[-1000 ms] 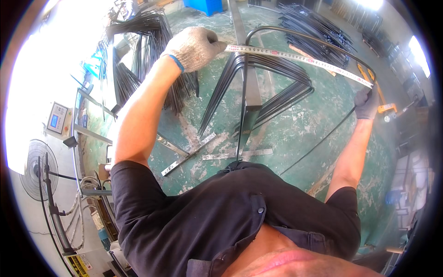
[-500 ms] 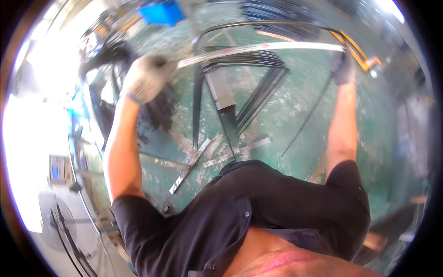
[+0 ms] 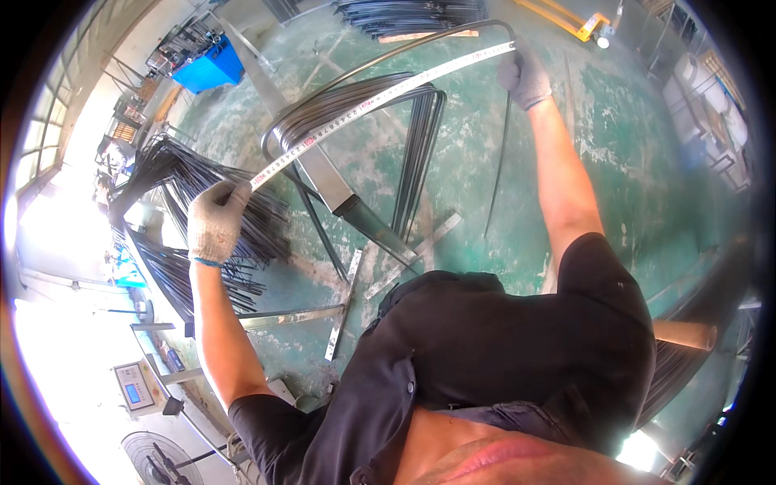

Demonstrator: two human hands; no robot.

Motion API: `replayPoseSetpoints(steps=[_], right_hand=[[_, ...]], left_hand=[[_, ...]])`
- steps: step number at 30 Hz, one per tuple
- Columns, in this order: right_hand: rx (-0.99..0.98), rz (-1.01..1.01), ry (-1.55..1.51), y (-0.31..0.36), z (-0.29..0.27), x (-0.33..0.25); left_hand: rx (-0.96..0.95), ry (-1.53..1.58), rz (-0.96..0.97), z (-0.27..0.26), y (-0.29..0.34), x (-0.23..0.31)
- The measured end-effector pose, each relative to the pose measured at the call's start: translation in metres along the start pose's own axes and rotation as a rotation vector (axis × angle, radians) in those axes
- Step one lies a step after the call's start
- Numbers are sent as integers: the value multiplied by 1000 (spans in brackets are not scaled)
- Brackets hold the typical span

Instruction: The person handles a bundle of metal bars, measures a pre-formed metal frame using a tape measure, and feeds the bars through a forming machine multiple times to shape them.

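Note:
A white measuring tape (image 3: 368, 105) with black and red marks stretches slantwise between my two gloved hands. My left hand (image 3: 218, 220), in a pale knitted glove with dark fingertips, is closed on its lower left end. My right hand (image 3: 525, 77), in a greyer glove, pinches the far end at the corner of a thin bent metal rod (image 3: 404, 44). One leg of that rod hangs down below my right hand. Under the tape, a bundle of dark bent rods (image 3: 356, 109) rests over a grey metal beam stand (image 3: 327, 182). Whether my right hand grips the rod too is hard to tell.
More dark bent rods (image 3: 174, 178) are piled at the left, beside a control box (image 3: 134, 388) and a fan (image 3: 158, 461). Farther off are a blue bin (image 3: 208, 69), a rod stack (image 3: 408, 14) and a yellow pallet jack (image 3: 570, 20). Flat metal bars (image 3: 343, 311) lie on the green floor.
The view has turned and sharpened. The tape, nearly level before, now slants down to the left; my left hand sits lower and my right hand stays up at the rod's corner.

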State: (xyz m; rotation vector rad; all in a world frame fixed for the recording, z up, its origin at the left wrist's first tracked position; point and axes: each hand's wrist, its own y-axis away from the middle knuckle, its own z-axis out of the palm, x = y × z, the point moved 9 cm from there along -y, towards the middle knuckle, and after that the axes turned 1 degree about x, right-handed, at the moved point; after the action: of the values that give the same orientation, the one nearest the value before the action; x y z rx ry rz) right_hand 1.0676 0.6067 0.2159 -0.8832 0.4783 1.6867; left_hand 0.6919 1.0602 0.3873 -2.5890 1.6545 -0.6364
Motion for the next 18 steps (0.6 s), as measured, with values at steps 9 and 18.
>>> replayPoseSetpoints(steps=[9,18], right_hand=[[-89,2,6,9,-22,55],[35,18,64,16,-70,140]], left_hand=[[36,157,0,53,3,-52],[-27,283,-1,108,42,-66]])
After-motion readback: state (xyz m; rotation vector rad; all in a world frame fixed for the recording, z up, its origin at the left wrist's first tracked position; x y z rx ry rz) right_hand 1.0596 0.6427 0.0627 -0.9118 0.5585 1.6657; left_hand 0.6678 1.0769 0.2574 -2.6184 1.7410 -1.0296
